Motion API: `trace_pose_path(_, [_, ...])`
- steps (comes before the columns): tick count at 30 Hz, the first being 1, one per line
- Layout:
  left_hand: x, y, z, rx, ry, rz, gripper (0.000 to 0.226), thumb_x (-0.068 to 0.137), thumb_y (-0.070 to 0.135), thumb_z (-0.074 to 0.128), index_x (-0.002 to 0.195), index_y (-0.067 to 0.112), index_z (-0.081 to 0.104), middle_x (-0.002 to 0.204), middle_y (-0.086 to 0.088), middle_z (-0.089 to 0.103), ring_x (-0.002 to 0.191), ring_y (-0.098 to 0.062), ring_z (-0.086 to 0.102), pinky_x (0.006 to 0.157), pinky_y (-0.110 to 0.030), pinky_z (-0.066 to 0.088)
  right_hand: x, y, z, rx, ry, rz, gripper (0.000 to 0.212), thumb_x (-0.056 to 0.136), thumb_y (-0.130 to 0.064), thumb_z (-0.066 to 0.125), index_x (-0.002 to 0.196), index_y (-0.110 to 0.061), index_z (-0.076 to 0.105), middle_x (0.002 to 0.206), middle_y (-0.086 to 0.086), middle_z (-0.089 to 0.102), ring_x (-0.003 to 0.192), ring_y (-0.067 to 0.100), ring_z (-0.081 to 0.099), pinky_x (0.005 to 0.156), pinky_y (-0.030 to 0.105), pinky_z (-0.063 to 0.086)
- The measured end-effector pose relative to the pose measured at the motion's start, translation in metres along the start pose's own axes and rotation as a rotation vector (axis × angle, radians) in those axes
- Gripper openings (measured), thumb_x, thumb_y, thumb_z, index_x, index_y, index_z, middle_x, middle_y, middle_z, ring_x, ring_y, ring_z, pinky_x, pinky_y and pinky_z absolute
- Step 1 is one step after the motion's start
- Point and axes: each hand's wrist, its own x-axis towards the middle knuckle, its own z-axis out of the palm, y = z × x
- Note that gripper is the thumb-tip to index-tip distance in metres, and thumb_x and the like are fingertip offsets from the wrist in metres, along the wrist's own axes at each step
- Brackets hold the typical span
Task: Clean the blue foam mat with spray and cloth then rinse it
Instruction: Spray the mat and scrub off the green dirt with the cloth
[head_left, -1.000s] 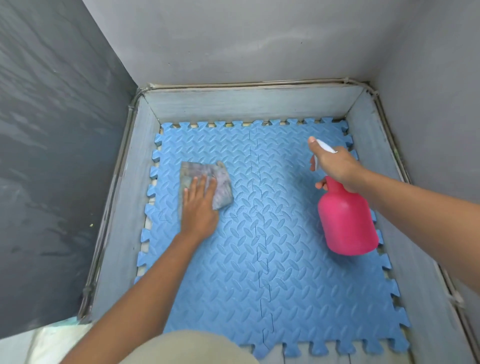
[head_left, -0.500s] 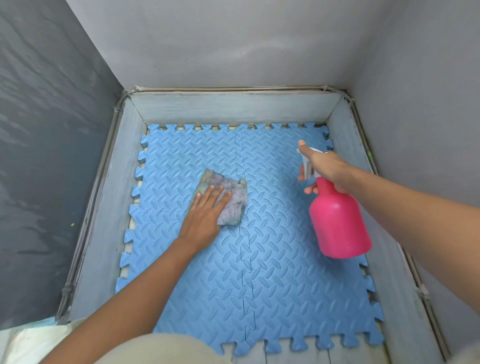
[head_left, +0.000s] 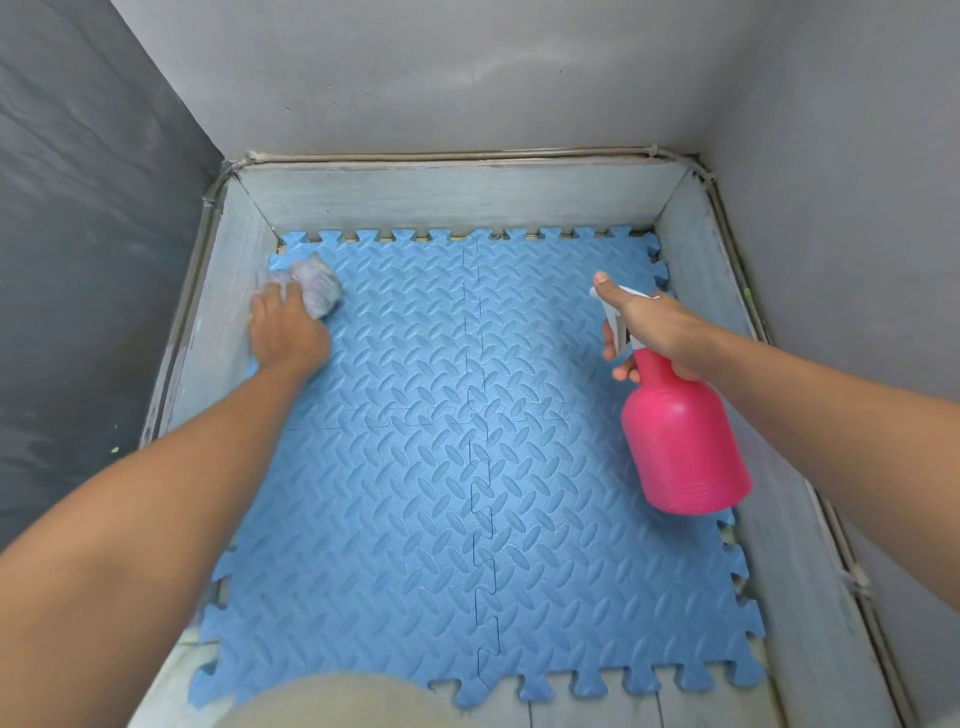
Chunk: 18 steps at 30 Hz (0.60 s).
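The blue foam mat (head_left: 415, 493), made of interlocking textured tiles, lies flat on the floor of a walled corner. My left hand (head_left: 285, 332) presses a crumpled grey cloth (head_left: 317, 286) onto the mat's far left corner; the hand is blurred. My right hand (head_left: 654, 327) grips the neck and white trigger head of a pink spray bottle (head_left: 683, 447), held above the mat's right side with the nozzle pointing left.
Pale grey skirting (head_left: 457, 200) borders the mat at the back and both sides, with grey walls (head_left: 467, 78) rising above. A dark grey wall (head_left: 88, 260) stands on the left. My knee in beige cloth (head_left: 337, 701) shows at the bottom edge.
My left hand has swept the cloth from the mat's middle left up into the far left corner. The right hand and bottle have stayed in much the same place.
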Motion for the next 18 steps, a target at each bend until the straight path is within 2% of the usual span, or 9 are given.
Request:
trace_pose_path(2, [0.001,0.025,0.005,-0.003,-0.024,-0.080,0.067,0.093,0.021,0.048,0.154,0.012,0.022,0.162,-0.013,0.016,0.149,-0.038,0.009,0.121,-0.052,0.010,-0.001,0.001,-0.006,0.009,0.015,0.018,0.085,0.086,-0.085,0.046,0.131,-0.015,0.063,0.084,0.013,0.071,0.056,0.031,0.067,0.053,0.031,0.052])
trace_pose_path(4, [-0.007,0.057,0.017,-0.017,-0.021,-0.034,0.072,0.091,0.020,0.047,0.156,0.016,0.015,0.164,-0.008,0.010,0.151,-0.035,0.000,0.121,-0.052,0.003,-0.004,0.002,-0.010,0.046,0.020,0.038,0.075,0.089,-0.081,0.046,0.132,-0.023,0.062,0.087,0.013,0.070,0.054,0.030,0.065,0.051,0.030,0.052])
trace_pose_path(7, [-0.028,0.110,0.034,-0.018,-0.023,0.251,0.077,0.089,0.025,0.053,0.156,0.020,0.016,0.164,-0.005,0.012,0.152,-0.031,0.001,0.121,-0.052,0.003,-0.007,0.006,-0.015,0.138,0.036,0.042,0.059,0.092,-0.077,0.048,0.135,-0.038,0.056,0.087,0.012,0.069,0.047,0.026,0.063,0.047,0.028,0.051])
trace_pose_path(10, [-0.074,0.169,0.048,0.008,-0.110,0.605,0.078,0.091,0.034,0.053,0.157,0.020,0.013,0.165,-0.005,0.009,0.152,-0.029,-0.002,0.122,-0.051,0.002,-0.008,0.007,-0.018,0.205,0.048,0.014,0.055,0.092,-0.075,0.050,0.130,-0.037,0.059,0.083,0.009,0.069,0.047,0.027,0.061,0.049,0.029,0.050])
trace_pose_path(13, [-0.142,0.199,0.063,0.043,-0.179,1.010,0.082,0.086,0.025,0.056,0.157,0.021,0.016,0.164,-0.005,0.014,0.152,-0.028,0.002,0.122,-0.049,0.002,-0.009,0.003,-0.020,0.223,0.040,-0.007,0.057,0.088,-0.078,0.054,0.117,-0.030,0.066,0.085,0.011,0.073,0.048,0.029,0.061,0.049,0.030,0.049])
trace_pose_path(15, [-0.170,0.195,0.071,0.117,-0.213,1.247,0.081,0.082,0.021,0.056,0.156,0.021,0.021,0.162,-0.004,0.021,0.152,-0.028,0.009,0.122,-0.048,0.008,-0.011,-0.001,-0.022,0.212,0.022,-0.023,0.058,0.087,-0.079,0.055,0.118,-0.030,0.065,0.088,0.012,0.074,0.047,0.029,0.061,0.047,0.029,0.048])
trace_pose_path(16, [-0.171,0.187,0.074,0.141,-0.212,1.298,0.079,0.081,0.017,0.054,0.155,0.020,0.024,0.161,-0.004,0.024,0.151,-0.028,0.012,0.122,-0.048,0.010,-0.013,-0.004,-0.022,0.204,0.014,-0.032,0.058,0.086,-0.079,0.054,0.116,-0.030,0.066,0.090,0.013,0.075,0.047,0.029,0.061,0.046,0.029,0.048])
trace_pose_path(18, [-0.158,0.167,0.068,0.086,-0.176,1.231,0.075,0.081,0.012,0.050,0.153,0.019,0.030,0.159,-0.005,0.030,0.150,-0.029,0.018,0.121,-0.050,0.015,-0.018,-0.009,-0.019,0.169,0.007,-0.046,0.056,0.087,-0.080,0.053,0.110,-0.031,0.067,0.094,0.014,0.076,0.047,0.030,0.061,0.048,0.029,0.048])
